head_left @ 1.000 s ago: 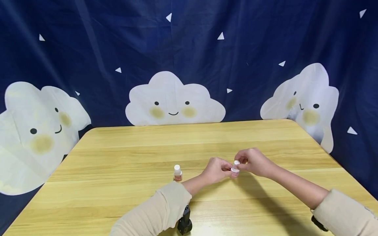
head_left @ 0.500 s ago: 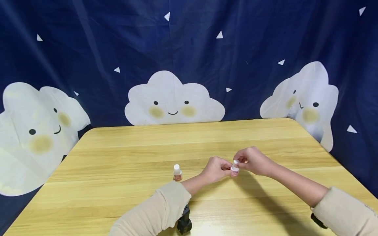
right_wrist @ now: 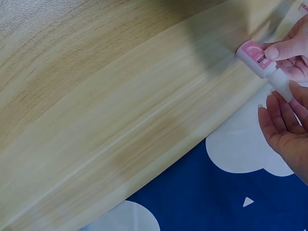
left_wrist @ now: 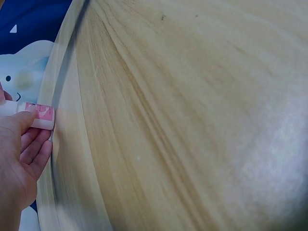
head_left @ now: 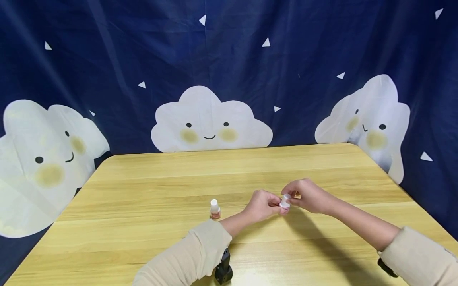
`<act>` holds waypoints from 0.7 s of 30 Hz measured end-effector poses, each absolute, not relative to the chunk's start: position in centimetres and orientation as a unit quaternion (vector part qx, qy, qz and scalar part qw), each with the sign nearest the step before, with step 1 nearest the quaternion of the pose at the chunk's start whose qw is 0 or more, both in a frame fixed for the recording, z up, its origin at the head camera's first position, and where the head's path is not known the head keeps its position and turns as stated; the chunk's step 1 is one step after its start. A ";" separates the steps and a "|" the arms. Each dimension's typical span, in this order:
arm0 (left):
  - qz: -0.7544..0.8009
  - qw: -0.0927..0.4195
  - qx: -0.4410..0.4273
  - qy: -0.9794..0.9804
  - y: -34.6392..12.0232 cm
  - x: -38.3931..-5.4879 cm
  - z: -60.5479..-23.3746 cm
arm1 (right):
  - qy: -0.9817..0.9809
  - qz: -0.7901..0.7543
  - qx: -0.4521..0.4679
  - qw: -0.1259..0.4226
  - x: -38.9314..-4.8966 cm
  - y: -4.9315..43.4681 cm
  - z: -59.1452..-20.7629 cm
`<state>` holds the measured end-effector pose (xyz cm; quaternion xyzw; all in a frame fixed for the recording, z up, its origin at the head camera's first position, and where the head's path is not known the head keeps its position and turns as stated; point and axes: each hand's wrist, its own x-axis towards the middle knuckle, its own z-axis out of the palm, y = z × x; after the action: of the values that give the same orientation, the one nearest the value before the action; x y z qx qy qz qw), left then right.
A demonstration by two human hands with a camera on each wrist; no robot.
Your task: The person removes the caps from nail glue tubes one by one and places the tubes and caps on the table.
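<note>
A small white bottle with a pink label (head_left: 284, 208) stands right of the table's middle. My left hand (head_left: 262, 205) holds its body between thumb and fingers; the left wrist view shows the thumb across the pink label (left_wrist: 44, 112). My right hand (head_left: 308, 195) comes from the other side and pinches the bottle's white cap (right_wrist: 280, 83). The fingertips hide part of that cap. In the right wrist view, the bottle's base is close to the wood surface. A second small white bottle with a reddish label (head_left: 215, 211) stands upright left of my left hand, behind the forearm.
Both bottles are on a light wooden table (head_left: 161, 178). Behind its far edge hangs a dark blue curtain (head_left: 236, 51) with smiling clouds. A black device (head_left: 223, 268) shows beneath the left sleeve, and another dark piece (head_left: 387, 268) under the right cuff.
My right fingers shift slightly on the cap, the fingertips moving a little to the left. The left hand and the second bottle stay in place.
</note>
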<state>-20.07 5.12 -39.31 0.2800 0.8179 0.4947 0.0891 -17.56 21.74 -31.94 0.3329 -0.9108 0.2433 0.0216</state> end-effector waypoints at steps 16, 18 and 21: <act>0.481 0.078 0.298 0.821 5.0 -20.0 -39.3 | -0.926 0.260 0.270 0.029 -17.5 21.5 -32.9; 0.479 0.076 0.300 0.822 5.0 -20.0 -39.3 | -0.927 0.263 0.266 0.028 -17.5 21.5 -32.9; 0.481 0.080 0.295 0.822 5.1 -20.0 -39.3 | -0.927 0.265 0.265 0.026 -17.6 21.5 -32.8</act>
<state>-20.01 5.06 -39.26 0.2947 0.8218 0.4811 0.0796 -17.56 21.46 -32.83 0.2648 -0.9269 0.2645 0.0262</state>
